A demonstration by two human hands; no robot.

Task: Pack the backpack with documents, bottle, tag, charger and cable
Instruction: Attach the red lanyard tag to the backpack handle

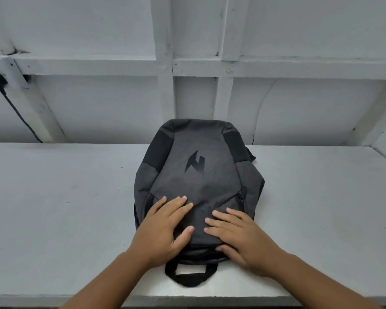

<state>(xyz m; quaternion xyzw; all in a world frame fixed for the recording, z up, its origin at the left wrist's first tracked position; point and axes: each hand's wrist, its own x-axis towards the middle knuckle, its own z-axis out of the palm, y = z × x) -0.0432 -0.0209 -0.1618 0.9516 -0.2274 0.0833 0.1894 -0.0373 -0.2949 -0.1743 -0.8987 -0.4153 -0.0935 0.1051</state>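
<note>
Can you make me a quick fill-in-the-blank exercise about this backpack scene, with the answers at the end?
1. Both hands rest flat on the ____.
2. The backpack lies on a ____ table.
3. The carry handle points toward the ____.
4. The left hand and right hand hold ____.

Answers: backpack; white; person; nothing
</note>
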